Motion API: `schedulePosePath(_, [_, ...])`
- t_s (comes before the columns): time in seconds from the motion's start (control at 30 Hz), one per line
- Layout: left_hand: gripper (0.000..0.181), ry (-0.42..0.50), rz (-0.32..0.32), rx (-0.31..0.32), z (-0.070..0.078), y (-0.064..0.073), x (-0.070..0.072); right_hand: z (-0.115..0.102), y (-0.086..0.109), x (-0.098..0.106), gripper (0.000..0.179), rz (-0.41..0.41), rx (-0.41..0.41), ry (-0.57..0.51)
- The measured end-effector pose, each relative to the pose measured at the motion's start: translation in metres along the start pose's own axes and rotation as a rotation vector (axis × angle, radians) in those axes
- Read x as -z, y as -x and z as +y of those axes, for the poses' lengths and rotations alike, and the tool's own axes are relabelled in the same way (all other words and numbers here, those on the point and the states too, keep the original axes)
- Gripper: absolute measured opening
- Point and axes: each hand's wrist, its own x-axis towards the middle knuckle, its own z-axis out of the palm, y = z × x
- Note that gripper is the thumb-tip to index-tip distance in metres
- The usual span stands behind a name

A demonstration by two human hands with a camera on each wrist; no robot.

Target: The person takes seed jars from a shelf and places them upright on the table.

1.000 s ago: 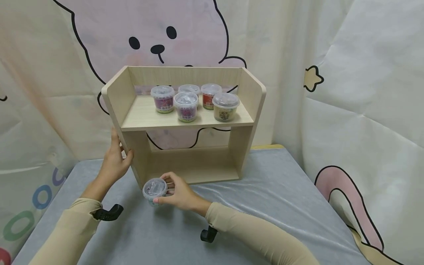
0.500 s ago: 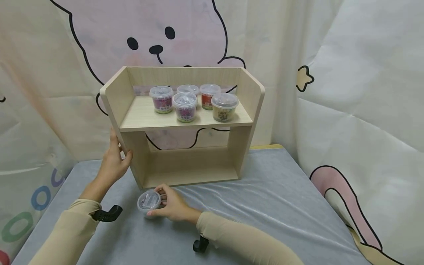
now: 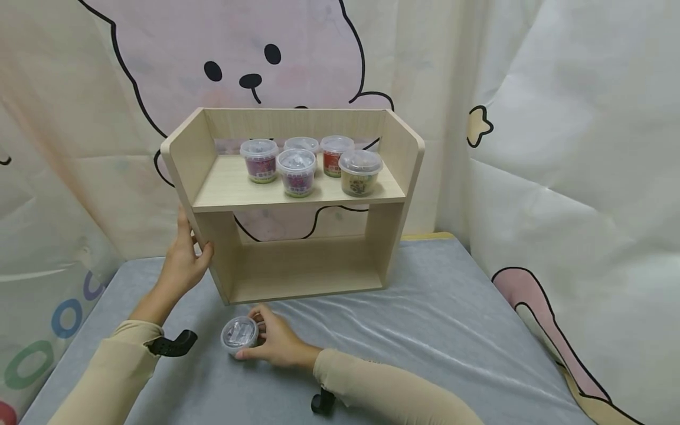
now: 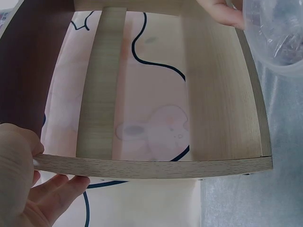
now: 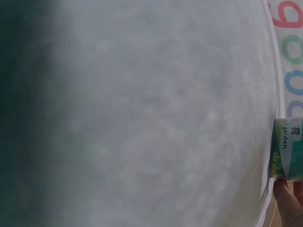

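Observation:
In the head view my right hand (image 3: 278, 341) pinches a small clear plastic cup (image 3: 239, 333) with a transparent lid, thumb on the near side and fingers on the far side. The cup is low over the cloth, just in front of the wooden shelf's lower left corner. Its green label (image 5: 289, 149) faces the right wrist camera. My left hand (image 3: 186, 254) grips the left side panel (image 4: 156, 168) of the pale wooden shelf (image 3: 297, 203), its thumb and fingers on opposite faces of the board in the left wrist view.
Several lidded cups with purple, red and yellow contents stand on the upper board, among them a yellow cup (image 3: 360, 174) at the right front. The shelf stands on a table with a grey-blue cloth (image 3: 425, 336). Printed curtains (image 3: 574, 147) hang behind and beside it.
My right hand has brought the cup nearer to me and slightly left, away from the shelf's bottom board. My left hand keeps its hold on the side panel.

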Motion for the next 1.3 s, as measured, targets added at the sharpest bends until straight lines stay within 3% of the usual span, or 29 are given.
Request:
schedulePosePath(0.37, [0.096,-0.018,-0.007,0.002,0.002,-0.002,0.001,-0.003,0.005,0.003,0.065,-0.032,0.001,0.011])
schedulePosePath(0.7, [0.097,0.007,0.012,-0.011,0.001,-0.002,-0.002,-0.007,0.012,0.023,0.071,-0.074,0.013,0.137])
schedulePosePath(1.0, [0.095,0.016,0.008,0.012,0.001,-0.002,-0.002,-0.033,0.016,0.054,0.059,-0.154,0.02,0.16])
schedulePosePath(1.3, [0.095,0.036,0.021,0.031,0.0,-0.001,-0.001,-0.059,0.02,0.075,0.062,-0.139,0.053,0.14])
